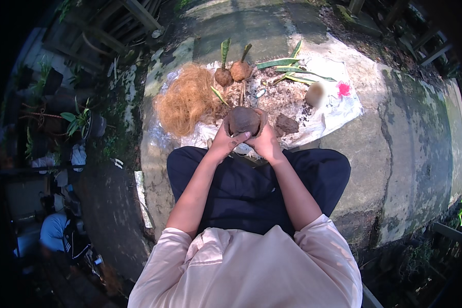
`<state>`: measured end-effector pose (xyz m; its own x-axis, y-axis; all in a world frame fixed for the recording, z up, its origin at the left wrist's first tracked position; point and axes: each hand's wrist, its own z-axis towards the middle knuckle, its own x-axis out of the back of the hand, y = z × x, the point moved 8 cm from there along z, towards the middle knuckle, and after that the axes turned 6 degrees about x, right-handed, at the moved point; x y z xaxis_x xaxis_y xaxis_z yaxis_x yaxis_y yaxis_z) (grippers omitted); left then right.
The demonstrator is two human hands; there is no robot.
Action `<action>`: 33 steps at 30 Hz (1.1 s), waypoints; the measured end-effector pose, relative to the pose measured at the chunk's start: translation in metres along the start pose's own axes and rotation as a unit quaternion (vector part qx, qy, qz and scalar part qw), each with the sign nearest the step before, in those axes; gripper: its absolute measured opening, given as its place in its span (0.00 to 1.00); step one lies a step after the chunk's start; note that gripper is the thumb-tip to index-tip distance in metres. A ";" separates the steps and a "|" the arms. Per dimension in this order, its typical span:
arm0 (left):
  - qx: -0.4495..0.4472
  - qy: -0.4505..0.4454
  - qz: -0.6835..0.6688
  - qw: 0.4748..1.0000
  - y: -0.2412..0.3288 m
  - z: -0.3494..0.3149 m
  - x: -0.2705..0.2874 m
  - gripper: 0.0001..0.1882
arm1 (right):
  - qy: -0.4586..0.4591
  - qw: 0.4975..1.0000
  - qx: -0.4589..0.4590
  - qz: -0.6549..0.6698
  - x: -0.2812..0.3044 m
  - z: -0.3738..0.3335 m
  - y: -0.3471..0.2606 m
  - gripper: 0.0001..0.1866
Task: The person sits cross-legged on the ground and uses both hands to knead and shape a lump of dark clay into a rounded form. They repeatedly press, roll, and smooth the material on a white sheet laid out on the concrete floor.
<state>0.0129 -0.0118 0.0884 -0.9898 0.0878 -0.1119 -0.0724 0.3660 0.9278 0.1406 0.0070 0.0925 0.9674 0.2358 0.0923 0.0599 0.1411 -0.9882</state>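
Note:
A round ball of dark brown mud [244, 120] sits cupped between my two hands, just above my crossed legs. My left hand [224, 143] wraps its left side, and my right hand [264, 139] closes round its right side, thumbs toward me. The underside of the ball is hidden. A loose lump of mud [286, 124] lies right of my hands on a white sheet [343, 110]. To the left is a heap of tan fibre [184, 102]. Beyond my hands stand two brown balls, a smaller one [223, 78] and a larger one [240, 71], each with a leaf upright in it.
Several long green leaves with yellow edges [287, 64] lie at the sheet's far side. A pale, blurred cup-like container [315, 94] and bright pink string [343, 90] are at right. Potted plants [79, 120] line the left; a white strip [142, 199] lies on the concrete.

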 end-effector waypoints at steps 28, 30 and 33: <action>0.015 -0.055 0.133 0.990 0.031 0.005 0.006 0.39 | -0.174 0.972 -0.015 0.157 -0.005 -0.007 0.003 0.56; 0.026 -0.061 0.128 0.990 0.028 0.008 0.011 0.40 | -0.184 0.948 -0.077 0.247 -0.008 -0.010 0.020 0.53; 0.012 -0.047 0.129 0.990 0.022 0.009 0.019 0.41 | -0.190 0.912 -0.144 0.333 -0.015 -0.013 0.022 0.47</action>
<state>-0.0060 0.0066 0.1031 -0.9591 0.2672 0.0929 0.1846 0.3422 0.9213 0.1307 -0.0057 0.0680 0.6606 0.5012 -0.5589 -0.3949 -0.4011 -0.8265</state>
